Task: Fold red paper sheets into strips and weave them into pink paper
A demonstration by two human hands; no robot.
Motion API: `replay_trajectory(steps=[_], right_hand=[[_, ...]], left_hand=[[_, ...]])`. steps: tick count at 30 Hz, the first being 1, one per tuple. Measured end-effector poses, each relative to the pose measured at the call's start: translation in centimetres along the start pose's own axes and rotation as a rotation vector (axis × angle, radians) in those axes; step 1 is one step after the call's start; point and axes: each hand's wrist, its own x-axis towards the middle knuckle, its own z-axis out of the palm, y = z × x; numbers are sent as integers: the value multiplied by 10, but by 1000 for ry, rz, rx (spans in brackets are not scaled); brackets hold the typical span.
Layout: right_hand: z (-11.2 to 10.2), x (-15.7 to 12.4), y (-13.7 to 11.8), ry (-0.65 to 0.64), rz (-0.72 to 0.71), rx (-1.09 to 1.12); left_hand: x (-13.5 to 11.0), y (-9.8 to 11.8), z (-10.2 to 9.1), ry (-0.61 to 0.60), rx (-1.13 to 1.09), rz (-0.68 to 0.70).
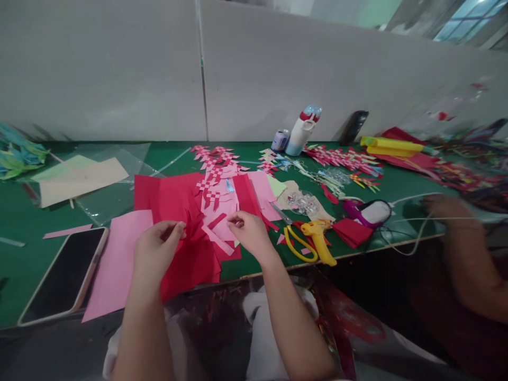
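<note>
My left hand (155, 251) is closed in a pinch on a folded red paper piece (193, 228) above the red paper sheets (170, 201). A little to its right, my right hand (251, 233) has its fingers pinched at a pink paper strip (216, 239) that lies across the pile. Both hands hover over a heap of red and pink sheets and cut strips at the front edge of the green table (24, 222). Woven red-and-pink paper pieces (216, 164) lie just behind the pile.
A phone (65, 275) lies face up at the left on the table. Yellow-handled scissors (296, 241) and a yellow glue gun (319, 238) lie right of my hands. A bottle (301, 132) stands by the white wall. Another person's arm (468, 254) rests at the right edge.
</note>
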Motion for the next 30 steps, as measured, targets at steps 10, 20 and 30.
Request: replay_trajectory(steps=[10,20,30], right_hand=[[10,-4,-13,-93,-29,-151],[27,-4,-13,-155,-114,-256],[24,-4,-14,-173,-152,-95]], left_hand=[[2,-8,-21,206,218,-26],[6,-22,-39,242,471,-61],[16,-46,-32,166,745,266]])
